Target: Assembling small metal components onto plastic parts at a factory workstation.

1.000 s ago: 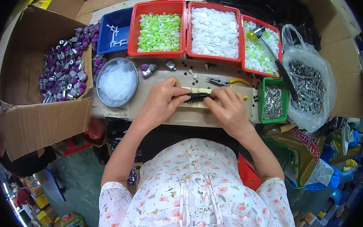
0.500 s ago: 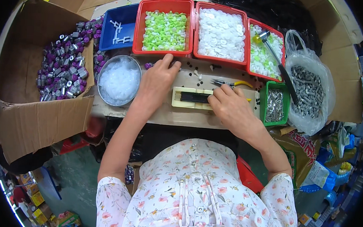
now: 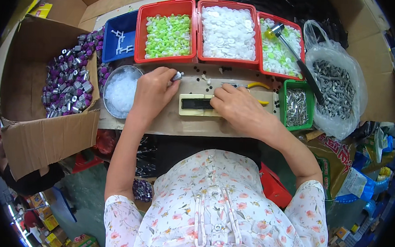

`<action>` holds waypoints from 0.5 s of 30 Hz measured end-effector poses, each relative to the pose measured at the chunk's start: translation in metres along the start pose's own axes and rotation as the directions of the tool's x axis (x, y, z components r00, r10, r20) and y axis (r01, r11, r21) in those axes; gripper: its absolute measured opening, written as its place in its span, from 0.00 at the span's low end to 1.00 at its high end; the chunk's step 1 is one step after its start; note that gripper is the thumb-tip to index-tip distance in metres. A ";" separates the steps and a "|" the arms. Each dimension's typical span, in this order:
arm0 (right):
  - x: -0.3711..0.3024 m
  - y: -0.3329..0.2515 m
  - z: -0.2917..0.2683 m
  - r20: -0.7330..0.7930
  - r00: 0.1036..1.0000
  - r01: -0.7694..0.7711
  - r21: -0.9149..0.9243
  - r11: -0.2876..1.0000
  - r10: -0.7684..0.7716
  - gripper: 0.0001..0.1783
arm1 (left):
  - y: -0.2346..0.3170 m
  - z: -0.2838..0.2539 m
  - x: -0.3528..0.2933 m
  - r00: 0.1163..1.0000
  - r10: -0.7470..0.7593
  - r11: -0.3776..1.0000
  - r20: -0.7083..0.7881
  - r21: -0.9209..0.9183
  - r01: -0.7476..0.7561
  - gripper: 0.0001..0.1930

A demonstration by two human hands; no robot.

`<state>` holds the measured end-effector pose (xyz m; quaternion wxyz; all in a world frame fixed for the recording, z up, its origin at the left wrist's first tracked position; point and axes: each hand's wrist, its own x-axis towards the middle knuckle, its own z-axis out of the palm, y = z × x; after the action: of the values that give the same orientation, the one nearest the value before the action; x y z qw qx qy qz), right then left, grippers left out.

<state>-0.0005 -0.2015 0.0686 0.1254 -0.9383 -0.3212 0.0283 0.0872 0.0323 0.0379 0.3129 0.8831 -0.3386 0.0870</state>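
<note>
My left hand [image 3: 150, 92] is closed, pinching a small grey part with a white tip [image 3: 177, 76] between thumb and fingers, just right of the round metal bowl [image 3: 109, 108] of clear, whitish material. In front of me lies a cream block-shaped holder [image 3: 201, 113] with a long black part [image 3: 195, 103] in its slot. The fingers of my right hand [image 3: 243, 109] are bent together over the right end of that black part; their tips are partly hidden. Behind this hand lie pliers with yellow handles [image 3: 257, 85], partly covered by it.
At left stands a cardboard box [image 3: 47, 137] of grey and purple parts. A blue tray [image 3: 109, 43] and red trays [image 3: 165, 59] of green and white caps line the back. Rightward are a green tray [image 3: 285, 106] of metal pins, a hammer [image 3: 311, 83] and a plastic bag [image 3: 360, 95] of grey parts.
My left hand has drawn back slightly toward me and left, and a small grey part now shows in its fingers. The right hand stays at the holder. The whole view has shifted slightly.
</note>
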 end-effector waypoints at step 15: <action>0.012 -0.022 0.006 -0.459 0.888 0.026 0.080 0.996 0.014 0.18 | 0.035 -0.012 -0.024 0.791 -0.340 0.234 0.509 -0.768 0.596 0.14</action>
<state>-0.0044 -0.1760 0.0688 0.2373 -0.9112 -0.2839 -0.1812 0.0467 0.0322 0.0557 0.7066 0.6288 -0.0811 -0.3142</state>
